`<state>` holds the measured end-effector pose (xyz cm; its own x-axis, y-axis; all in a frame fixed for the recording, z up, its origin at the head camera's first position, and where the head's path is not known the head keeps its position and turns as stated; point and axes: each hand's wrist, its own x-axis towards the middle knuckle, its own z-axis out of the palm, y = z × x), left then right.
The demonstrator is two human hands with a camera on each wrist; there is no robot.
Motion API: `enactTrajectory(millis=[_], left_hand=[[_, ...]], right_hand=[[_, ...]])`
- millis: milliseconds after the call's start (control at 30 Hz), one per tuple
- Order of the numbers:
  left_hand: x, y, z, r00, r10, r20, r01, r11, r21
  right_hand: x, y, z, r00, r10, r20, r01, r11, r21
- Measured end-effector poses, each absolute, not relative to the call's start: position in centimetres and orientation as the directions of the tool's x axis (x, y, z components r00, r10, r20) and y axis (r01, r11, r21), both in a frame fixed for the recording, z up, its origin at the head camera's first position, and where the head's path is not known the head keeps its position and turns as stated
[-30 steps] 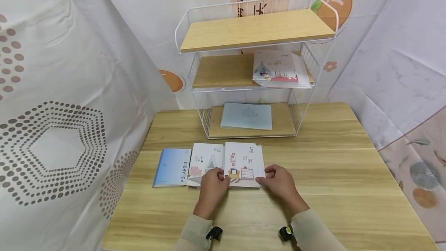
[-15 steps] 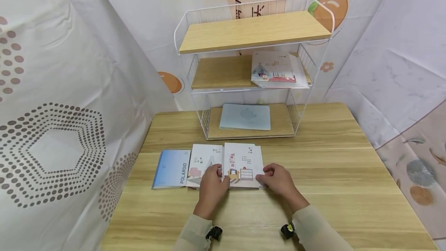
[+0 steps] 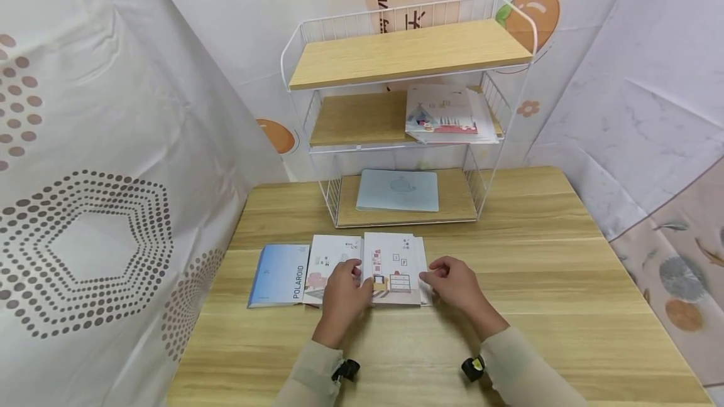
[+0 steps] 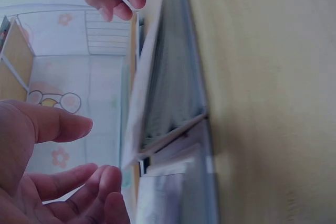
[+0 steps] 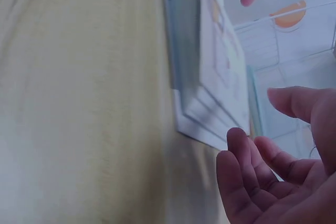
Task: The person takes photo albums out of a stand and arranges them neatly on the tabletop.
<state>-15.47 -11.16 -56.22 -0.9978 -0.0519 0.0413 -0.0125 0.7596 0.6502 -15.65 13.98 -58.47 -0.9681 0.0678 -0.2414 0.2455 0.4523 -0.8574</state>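
Observation:
Three piles of booklets lie side by side on the table: a blue POLAROID one [image 3: 278, 275], a white illustrated middle one [image 3: 328, 262] and a white illustrated right one [image 3: 396, 269]. My left hand [image 3: 344, 294] hovers over the middle pile and the left edge of the right pile, thumb and fingers apart in the left wrist view. At the right pile's right edge is my right hand [image 3: 455, 282]; the right wrist view shows a gap between its thumb [image 5: 294, 100] and fingers. Lower sheets stick out to the right beneath the top booklet.
A white wire rack with wooden shelves [image 3: 407, 49] stands behind the piles. White illustrated booklets [image 3: 444, 112] lie on its middle shelf, and pale blue ones [image 3: 398, 190] on the bottom shelf. Wood-grain table [image 3: 543, 306] extends right; patterned cloth [image 3: 90, 143] hangs around.
Both hands have loosened from the right pile. My right hand has lifted slightly up and right from its edge, and the left hand's fingers have risen a little.

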Motion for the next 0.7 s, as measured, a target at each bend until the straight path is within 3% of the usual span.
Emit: enactTrajectory(millis=[467, 700], left_hand=[[-17.1, -10.9, -53.3, -0.995, 0.094, 0.024, 0.083, 0.692, 0.718], [-18.3, -10.7, -51.4, -0.989, 0.136, 0.059, 0.139, 0.708, 0.692]], right_hand=[[-16.7, 15.4, -55.0, -0.985, 0.013, -0.17, 0.154, 0.497, -0.854], [-17.1, 16.4, -52.8, -0.982, -0.006, -0.191, 0.17, 0.426, -0.888]])
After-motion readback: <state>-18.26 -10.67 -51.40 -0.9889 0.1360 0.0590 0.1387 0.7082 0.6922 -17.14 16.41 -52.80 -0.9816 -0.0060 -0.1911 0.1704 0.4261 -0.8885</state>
